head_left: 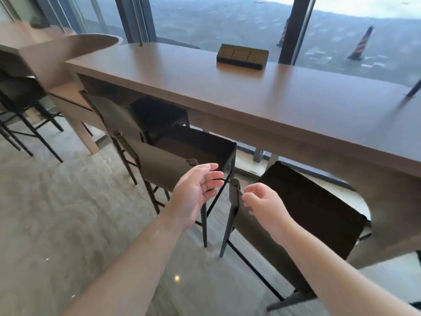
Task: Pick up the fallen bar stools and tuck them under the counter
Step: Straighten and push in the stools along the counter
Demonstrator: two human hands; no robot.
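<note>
Three dark bar stools stand upright along the long brown counter (262,92). The left stool (109,115) and the middle stool (166,169) sit with their seats partly under the counter's edge. The right stool (307,201) stands under the counter's rounded end, its backrest toward me. My left hand (196,192) hovers open, palm turned right, between the middle and right stools and touches neither. My right hand (262,206) has loosely curled fingers right beside the top corner post of the right stool's backrest; it holds nothing.
A dark box (242,56) with three tan panels lies on the counter near the window. More stools (22,103) stand under a lower table at the left. Grey carpet (68,213) spreads out to the left and below. Tall windows rise behind the counter.
</note>
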